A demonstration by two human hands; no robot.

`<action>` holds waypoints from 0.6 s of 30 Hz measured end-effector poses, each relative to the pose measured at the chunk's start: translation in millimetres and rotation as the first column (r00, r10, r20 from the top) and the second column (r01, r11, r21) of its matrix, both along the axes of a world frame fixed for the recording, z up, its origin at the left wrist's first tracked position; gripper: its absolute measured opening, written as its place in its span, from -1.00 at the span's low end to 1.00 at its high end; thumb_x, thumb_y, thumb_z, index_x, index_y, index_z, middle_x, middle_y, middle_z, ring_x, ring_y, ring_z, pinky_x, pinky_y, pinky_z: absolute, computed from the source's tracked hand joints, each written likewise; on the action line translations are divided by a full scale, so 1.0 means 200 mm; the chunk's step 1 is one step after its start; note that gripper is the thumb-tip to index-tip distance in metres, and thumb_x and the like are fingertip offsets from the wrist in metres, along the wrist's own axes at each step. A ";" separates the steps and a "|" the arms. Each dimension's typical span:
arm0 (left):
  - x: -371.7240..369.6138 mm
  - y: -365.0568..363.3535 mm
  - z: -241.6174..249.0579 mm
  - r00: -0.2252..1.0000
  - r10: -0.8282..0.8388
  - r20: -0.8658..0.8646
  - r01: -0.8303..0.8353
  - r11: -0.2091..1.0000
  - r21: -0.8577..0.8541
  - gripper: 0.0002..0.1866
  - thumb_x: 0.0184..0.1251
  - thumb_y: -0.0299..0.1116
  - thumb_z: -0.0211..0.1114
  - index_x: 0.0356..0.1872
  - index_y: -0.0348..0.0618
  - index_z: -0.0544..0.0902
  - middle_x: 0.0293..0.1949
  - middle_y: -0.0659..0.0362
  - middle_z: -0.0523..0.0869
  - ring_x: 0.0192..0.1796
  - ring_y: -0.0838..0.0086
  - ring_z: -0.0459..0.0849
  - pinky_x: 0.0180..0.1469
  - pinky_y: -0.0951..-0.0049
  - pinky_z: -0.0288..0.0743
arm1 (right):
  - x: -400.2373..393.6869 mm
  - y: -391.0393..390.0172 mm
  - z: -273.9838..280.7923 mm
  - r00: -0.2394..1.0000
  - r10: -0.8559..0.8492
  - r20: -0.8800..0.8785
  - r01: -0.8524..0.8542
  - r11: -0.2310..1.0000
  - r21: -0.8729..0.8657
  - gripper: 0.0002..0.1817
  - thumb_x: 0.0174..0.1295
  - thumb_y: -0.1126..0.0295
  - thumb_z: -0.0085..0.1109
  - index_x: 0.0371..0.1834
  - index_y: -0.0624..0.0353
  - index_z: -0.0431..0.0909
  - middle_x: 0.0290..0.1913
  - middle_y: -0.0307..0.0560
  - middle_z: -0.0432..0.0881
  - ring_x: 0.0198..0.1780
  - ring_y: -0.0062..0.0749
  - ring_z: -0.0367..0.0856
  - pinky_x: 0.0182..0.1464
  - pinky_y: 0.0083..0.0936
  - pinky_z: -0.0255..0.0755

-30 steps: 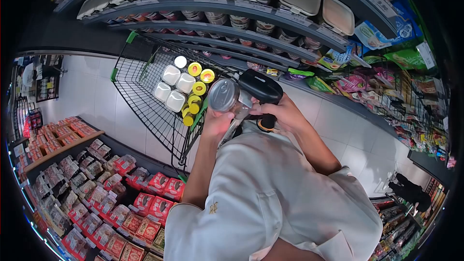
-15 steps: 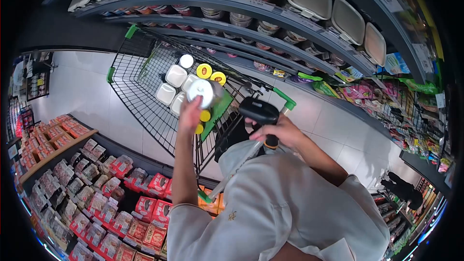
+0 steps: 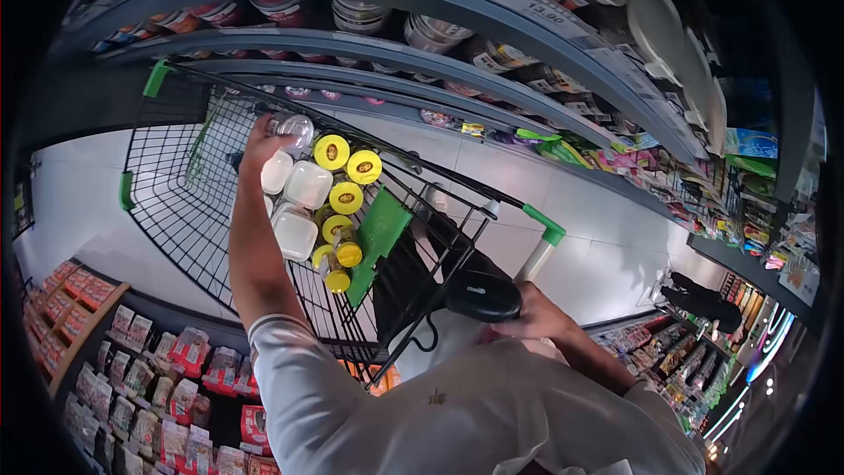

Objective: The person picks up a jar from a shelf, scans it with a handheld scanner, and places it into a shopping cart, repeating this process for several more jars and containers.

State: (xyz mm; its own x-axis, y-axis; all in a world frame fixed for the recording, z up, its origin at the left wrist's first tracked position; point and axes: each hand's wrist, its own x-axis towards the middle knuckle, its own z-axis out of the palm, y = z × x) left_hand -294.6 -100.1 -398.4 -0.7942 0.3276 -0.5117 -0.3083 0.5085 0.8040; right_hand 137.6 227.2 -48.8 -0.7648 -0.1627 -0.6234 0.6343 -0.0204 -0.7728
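Observation:
My left hand point(image 3: 262, 142) reaches deep into a wire shopping cart point(image 3: 189, 180), closed round a clear plastic jar point(image 3: 299, 129). The jar leans at the back of the load, beside white-lidded tubs point(image 3: 308, 185). Several jars with yellow lids point(image 3: 331, 152) stand on the side nearer the shelf. My right hand point(image 3: 533, 311) is at the cart's handle, with its fingers curled. A black oval unit point(image 3: 483, 295) on the handle hides part of that hand.
Shelves point(image 3: 369, 46) of tubs and cups run along the cart's far side. Packaged goods fill a low display point(image 3: 167, 369) at lower left. A person in dark clothes point(image 3: 703, 301) is at far right. A green panel point(image 3: 378, 242) lies across the cart's near end.
My left hand has carried the jar away from me, down to the far end of the load. My view has shifted closer to the shelves. My right hand stays by the handle.

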 end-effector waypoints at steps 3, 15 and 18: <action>-0.07 -0.01 -0.13 0.988 -0.109 0.106 0.113 0.993 -0.035 -0.04 -0.04 -0.48 0.67 0.48 -0.29 0.38 0.11 0.13 0.72 0.15 0.41 0.67 0.19 0.44 0.52 | 0.02 0.01 -0.05 0.999 0.003 -0.053 -0.006 0.999 -0.046 -0.80 0.07 0.58 0.40 -0.22 0.37 0.70 -0.32 -0.04 0.80 -0.28 -0.36 0.80 -0.15 -0.42 0.65; -0.22 -0.19 -0.27 0.954 -0.227 0.194 0.207 0.971 0.122 -0.31 0.22 -0.41 0.54 0.40 -0.22 0.51 0.22 0.15 0.70 0.26 0.39 0.62 0.33 0.39 0.44 | -0.01 -0.01 -0.06 0.986 0.073 -0.151 -0.070 0.997 0.023 -0.73 -0.07 0.52 0.53 -0.26 0.32 0.73 -0.32 -0.02 0.77 -0.32 -0.32 0.75 -0.22 -0.37 0.60; -0.12 -0.21 -0.32 0.976 -0.177 -0.125 0.169 0.983 -0.075 -0.23 0.20 -0.25 0.58 0.41 -0.32 0.48 0.32 -0.08 0.63 0.34 0.18 0.60 0.39 0.26 0.43 | -0.03 -0.01 -0.04 0.988 0.076 -0.134 -0.072 0.997 0.032 -0.77 -0.03 0.53 0.47 -0.27 0.33 0.73 -0.33 -0.02 0.77 -0.31 -0.32 0.76 -0.20 -0.37 0.62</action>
State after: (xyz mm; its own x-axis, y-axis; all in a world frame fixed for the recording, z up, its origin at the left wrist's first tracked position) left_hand -318.9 -141.7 -463.1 -0.7896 0.4364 -0.4315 -0.1054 0.5961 0.7959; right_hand 131.1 225.0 -57.2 -0.8287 -0.2062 -0.5203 0.5232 0.0449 -0.8511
